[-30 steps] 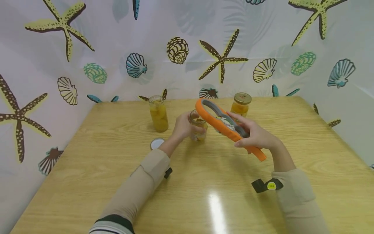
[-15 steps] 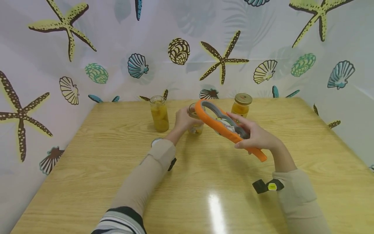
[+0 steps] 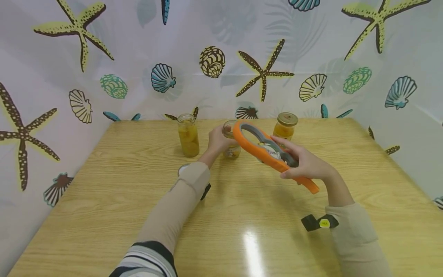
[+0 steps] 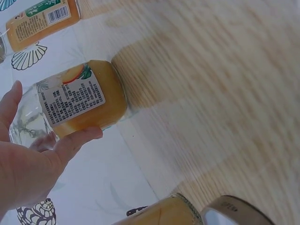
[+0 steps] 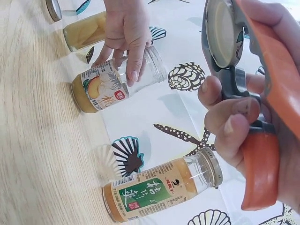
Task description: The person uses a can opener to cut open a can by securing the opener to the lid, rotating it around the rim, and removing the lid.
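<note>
My left hand is at an opened glass jar of fruit, which stands upright on the table. Its fingers lie fairly straight along the glass in the right wrist view; in the left wrist view one finger stands off the jar's neck. My right hand grips an orange and grey jar opener, held in the air right of that jar. A metal lid sits inside the opener's grey loop, its cream underside showing in the right wrist view.
An uncapped jar of fruit stands at the left. Before it a loose lid lies flat, partly behind my left sleeve. A capped jar with a green label stands at the right. The patterned cloth rises behind the wooden table.
The opened jar has gone back and slightly left with my left hand, and its front is less covered by fingers. The right hand with the opener has barely moved.
</note>
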The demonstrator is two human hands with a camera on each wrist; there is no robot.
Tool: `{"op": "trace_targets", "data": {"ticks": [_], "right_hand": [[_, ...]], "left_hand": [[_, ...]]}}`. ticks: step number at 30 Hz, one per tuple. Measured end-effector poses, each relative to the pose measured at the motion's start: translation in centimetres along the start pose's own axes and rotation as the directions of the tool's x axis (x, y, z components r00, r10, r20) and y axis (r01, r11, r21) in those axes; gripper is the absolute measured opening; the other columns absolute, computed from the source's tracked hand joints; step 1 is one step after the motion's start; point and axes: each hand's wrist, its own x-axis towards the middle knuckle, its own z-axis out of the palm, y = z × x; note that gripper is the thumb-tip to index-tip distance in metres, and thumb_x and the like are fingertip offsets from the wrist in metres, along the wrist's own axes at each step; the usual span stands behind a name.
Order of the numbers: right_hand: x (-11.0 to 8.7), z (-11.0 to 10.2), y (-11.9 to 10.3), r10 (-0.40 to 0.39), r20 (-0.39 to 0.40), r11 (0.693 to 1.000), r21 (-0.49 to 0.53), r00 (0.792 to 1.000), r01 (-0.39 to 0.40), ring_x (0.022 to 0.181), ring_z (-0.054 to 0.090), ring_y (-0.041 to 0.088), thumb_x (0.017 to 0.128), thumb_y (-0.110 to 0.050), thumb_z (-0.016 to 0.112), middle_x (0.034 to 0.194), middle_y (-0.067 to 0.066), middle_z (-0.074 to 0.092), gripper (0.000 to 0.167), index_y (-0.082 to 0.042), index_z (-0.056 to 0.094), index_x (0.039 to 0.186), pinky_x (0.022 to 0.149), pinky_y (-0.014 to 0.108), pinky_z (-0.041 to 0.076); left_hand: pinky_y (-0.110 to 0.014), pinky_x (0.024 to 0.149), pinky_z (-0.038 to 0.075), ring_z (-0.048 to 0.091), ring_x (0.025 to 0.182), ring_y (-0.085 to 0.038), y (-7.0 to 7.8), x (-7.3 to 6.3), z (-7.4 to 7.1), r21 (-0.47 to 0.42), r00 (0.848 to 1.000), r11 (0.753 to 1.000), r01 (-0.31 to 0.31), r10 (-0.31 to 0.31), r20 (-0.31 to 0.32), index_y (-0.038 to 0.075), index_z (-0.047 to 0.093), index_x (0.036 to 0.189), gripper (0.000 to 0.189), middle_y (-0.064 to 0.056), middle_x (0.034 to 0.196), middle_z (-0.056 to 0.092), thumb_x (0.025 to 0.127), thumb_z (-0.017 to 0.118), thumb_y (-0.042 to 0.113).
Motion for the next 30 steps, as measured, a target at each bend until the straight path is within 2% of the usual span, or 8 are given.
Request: {"op": "trace_targets", "data": {"ticks": [6, 10, 13, 18, 22, 26, 30], "right_hand": [[0.0, 0.1, -0.1, 0.05, 0.002, 0.998, -0.043, 0.999, -0.05, 0.074, 0.049, 0.028, 0.072, -0.004, 0.067, 0.097, 0.017, 0.046, 0.088, -0.016, 0.017, 0.143, 0.058, 0.031, 0.047], [0.1, -0.1, -0.2, 0.053, 0.003, 0.996, -0.067, 0.999, -0.053, 0.075, 0.047, 0.023, 0.071, -0.004, 0.068, 0.094, 0.015, 0.044, 0.088, -0.018, 0.019, 0.143, 0.058, 0.028, 0.044], [0.3, -0.1, -0.2, 0.039, 0.005, 0.997, -0.07, 0.999, -0.039, 0.07, 0.043, 0.019, 0.071, -0.004, 0.069, 0.087, 0.014, 0.042, 0.088, -0.02, 0.02, 0.142, 0.054, 0.026, 0.04], [0.5, 0.1, -0.3, 0.021, 0.003, 0.999, -0.046, 1.0, -0.021, 0.068, 0.041, 0.019, 0.07, -0.003, 0.07, 0.083, 0.014, 0.042, 0.088, -0.021, 0.021, 0.141, 0.052, 0.026, 0.038], [0.3, 0.2, -0.3, 0.039, 0.006, 0.999, -0.02, 0.999, -0.038, 0.078, 0.045, 0.022, 0.071, -0.002, 0.069, 0.098, 0.016, 0.043, 0.086, -0.02, 0.021, 0.14, 0.061, 0.025, 0.043], [0.2, 0.1, -0.3, 0.048, 0.006, 0.999, -0.023, 0.999, -0.048, 0.089, 0.047, 0.025, 0.072, -0.003, 0.069, 0.113, 0.016, 0.041, 0.086, -0.02, 0.021, 0.141, 0.075, 0.024, 0.045], [0.2, 0.0, -0.4, 0.058, 0.003, 0.997, -0.048, 0.998, -0.057, 0.089, 0.048, 0.026, 0.073, -0.005, 0.069, 0.111, 0.015, 0.041, 0.085, -0.021, 0.021, 0.141, 0.073, 0.025, 0.045]], "left_hand": [[-0.033, 0.088, 0.042, 0.049, 0.105, -0.024, -0.5, 0.4, -0.3, 0.022, 0.999, 1.0, -0.003, 0.002, 0.04, 0.003, 0.051, 0.12, 0.054, -0.009, 0.115, 0.055, 0.073, 0.074, 0.013], [-0.036, 0.094, 0.037, 0.044, 0.114, -0.025, -0.7, 0.6, -0.5, 0.014, 0.997, 1.0, -0.008, 0.006, 0.083, 0.003, 0.042, 0.127, 0.06, -0.011, 0.12, 0.052, 0.076, 0.071, 0.015], [-0.038, 0.096, 0.035, 0.041, 0.117, -0.027, -0.8, 0.7, -0.6, 0.01, 0.995, 1.0, -0.01, 0.009, 0.1, 0.003, 0.04, 0.126, 0.058, -0.012, 0.123, 0.049, 0.078, 0.07, 0.016], [-0.041, 0.098, 0.032, 0.034, 0.122, -0.03, -1.0, 0.4, -0.4, 0.009, 0.997, 1.0, 0.028, -0.028, 0.073, 0.004, 0.031, 0.132, 0.069, -0.018, 0.133, 0.038, 0.078, 0.07, 0.021], [-0.042, 0.1, 0.028, 0.028, 0.126, -0.032, -1.0, -0.5, -0.1, -0.028, 0.998, 0.998, 0.057, -0.056, 0.028, 0.003, 0.018, 0.139, 0.086, -0.021, 0.139, 0.027, 0.076, 0.071, 0.028], [-0.043, 0.101, 0.026, 0.025, 0.127, -0.031, -0.3, -2.1, 0.0, -0.037, 0.999, 0.998, 0.042, -0.043, -0.03, 0.003, 0.016, 0.14, 0.088, -0.021, 0.139, 0.024, 0.077, 0.069, 0.033], [-0.041, 0.101, 0.028, 0.027, 0.125, -0.03, 0.2, -3.8, 0.0, -0.007, 0.998, 1.0, 0.006, -0.007, -0.069, 0.001, 0.021, 0.137, 0.079, -0.02, 0.136, 0.029, 0.08, 0.066, 0.033]]}}
